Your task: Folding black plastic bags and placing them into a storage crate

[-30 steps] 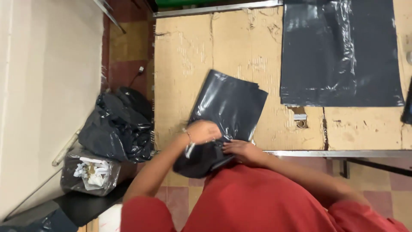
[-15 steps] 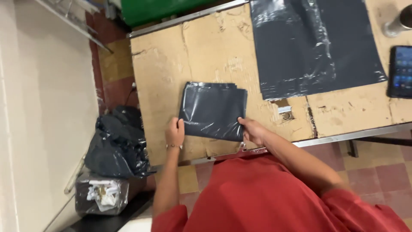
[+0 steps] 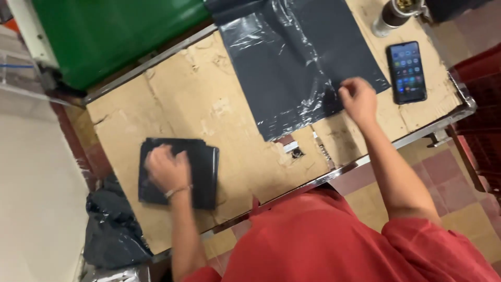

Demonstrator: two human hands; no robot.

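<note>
Dark-grey folded bag (image 3: 203, 175) lying left of the phone (image 3: 407, 72), being pressed flat under left hand (image 3: 167, 168). Right hand (image 3: 358, 99) pinching loosely at spread plastic sheet (image 3: 297, 68), likely needing a firmer grasp.

The single head view looks steeply down from above the person's red-shirted chest, tilted so the worktop (image 3: 209, 115) runs diagonally across the frame. It sits fairly near, taking in the whole worktop, its metal edge, both forearms and strips of floor beside it.
</note>
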